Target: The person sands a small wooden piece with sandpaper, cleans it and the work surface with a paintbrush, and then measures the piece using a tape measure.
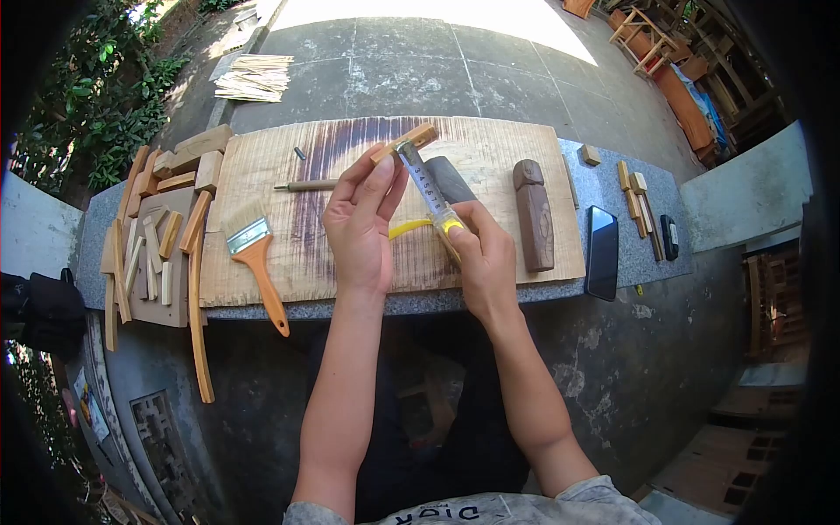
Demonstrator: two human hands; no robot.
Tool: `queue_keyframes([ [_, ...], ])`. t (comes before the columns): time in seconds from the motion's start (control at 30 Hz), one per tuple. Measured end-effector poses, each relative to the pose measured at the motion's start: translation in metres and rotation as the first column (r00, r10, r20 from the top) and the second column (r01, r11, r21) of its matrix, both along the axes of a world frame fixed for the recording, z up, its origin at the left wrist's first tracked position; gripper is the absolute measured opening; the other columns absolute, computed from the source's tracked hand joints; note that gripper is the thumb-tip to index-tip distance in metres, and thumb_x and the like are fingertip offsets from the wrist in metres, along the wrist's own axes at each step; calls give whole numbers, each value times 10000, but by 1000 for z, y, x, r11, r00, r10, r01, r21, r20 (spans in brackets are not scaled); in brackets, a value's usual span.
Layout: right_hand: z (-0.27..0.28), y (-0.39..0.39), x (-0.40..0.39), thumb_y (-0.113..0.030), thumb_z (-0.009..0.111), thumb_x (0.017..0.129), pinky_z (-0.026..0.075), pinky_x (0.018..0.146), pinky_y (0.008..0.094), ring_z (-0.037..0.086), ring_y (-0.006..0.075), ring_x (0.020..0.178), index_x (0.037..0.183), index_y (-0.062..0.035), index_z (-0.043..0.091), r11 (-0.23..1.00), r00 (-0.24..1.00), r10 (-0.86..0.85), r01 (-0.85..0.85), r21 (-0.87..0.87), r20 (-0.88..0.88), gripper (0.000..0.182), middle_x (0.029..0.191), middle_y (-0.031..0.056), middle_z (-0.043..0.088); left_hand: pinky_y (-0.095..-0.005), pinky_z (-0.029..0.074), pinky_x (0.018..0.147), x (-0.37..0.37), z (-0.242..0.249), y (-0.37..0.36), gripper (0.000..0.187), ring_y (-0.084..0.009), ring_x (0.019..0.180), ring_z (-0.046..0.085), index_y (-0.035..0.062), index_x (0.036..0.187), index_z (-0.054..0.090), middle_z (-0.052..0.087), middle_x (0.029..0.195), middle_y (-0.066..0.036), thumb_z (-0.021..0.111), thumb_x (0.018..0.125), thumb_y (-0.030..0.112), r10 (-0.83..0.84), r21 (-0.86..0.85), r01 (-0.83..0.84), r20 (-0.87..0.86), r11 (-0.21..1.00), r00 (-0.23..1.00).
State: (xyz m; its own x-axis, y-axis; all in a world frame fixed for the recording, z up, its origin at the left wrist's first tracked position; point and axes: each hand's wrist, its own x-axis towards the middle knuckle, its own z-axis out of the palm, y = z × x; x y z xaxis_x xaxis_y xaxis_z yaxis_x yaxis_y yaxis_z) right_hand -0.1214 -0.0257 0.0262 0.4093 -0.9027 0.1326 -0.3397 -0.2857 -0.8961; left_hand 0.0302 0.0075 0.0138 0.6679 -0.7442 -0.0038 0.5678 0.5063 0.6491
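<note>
My left hand (366, 227) is raised over the wooden board (490, 144), its fingers and thumb closed on a small wooden piece (415, 139). My right hand (484, 262) grips a tool with a marked metal ruler blade (424, 182) and a yellow part under the thumb. The blade's upper end meets the wooden piece. Just behind the tool lies a dark grey block (451, 180). A curved yellow strip (409, 227) shows between my hands; what it belongs to is hidden. Left of my left hand lies a thin rod-like tool (306, 185).
A paintbrush (257, 262) lies on the board's left, beside several wood offcuts (162, 236). To the right are a dark carved wooden piece (533, 214), a phone (601, 254), small wood blocks (632, 188) and a small black device (669, 236). Thin sticks (254, 77) lie beyond the table.
</note>
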Motion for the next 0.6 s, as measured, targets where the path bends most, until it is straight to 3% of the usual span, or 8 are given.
queue_keyframes([
  [0.13,1,1,0,-372,592,944,518,780,445,703,356,840,1084,12,659,1000,1000,-7,7,18,4,415,884,203,709,-305,597,1047,-1,0,0,257,-190,1158,712,17,1263,688,724,1229,-116,693,1016,88,-2,10,2,30,1000,1000],
  [0.23,0,0,1,-360,606,951,512,754,426,692,311,806,1080,10,658,1000,1000,-11,11,9,18,396,853,186,694,-303,599,1045,-1,0,0,255,-189,1156,712,15,1260,690,722,1232,-117,694,1014,83,2,15,-2,40,1000,999],
  [0.33,4,2,2,-315,599,982,498,716,379,662,218,763,1061,12,659,997,999,-11,8,74,39,342,821,126,690,-309,590,1054,-2,1,-1,271,-185,1159,709,9,1269,687,721,1233,-120,701,1005,66,8,29,-10,60,1000,998],
  [0.43,-2,-4,1,-268,579,1011,475,721,318,618,132,781,1037,18,660,964,979,-2,-53,262,205,298,850,66,681,-324,573,1067,-3,3,0,293,-160,1153,698,24,1301,685,724,1226,-95,695,1015,86,-14,59,5,150,998,989],
  [0.6,6,-4,-1,-246,561,1028,463,810,260,595,99,867,1050,14,657,902,876,-82,-137,410,474,278,927,55,676,-346,567,1015,0,3,0,360,-132,1161,665,69,1416,623,680,1291,-48,629,1072,174,6,52,-13,133,999,991],
])
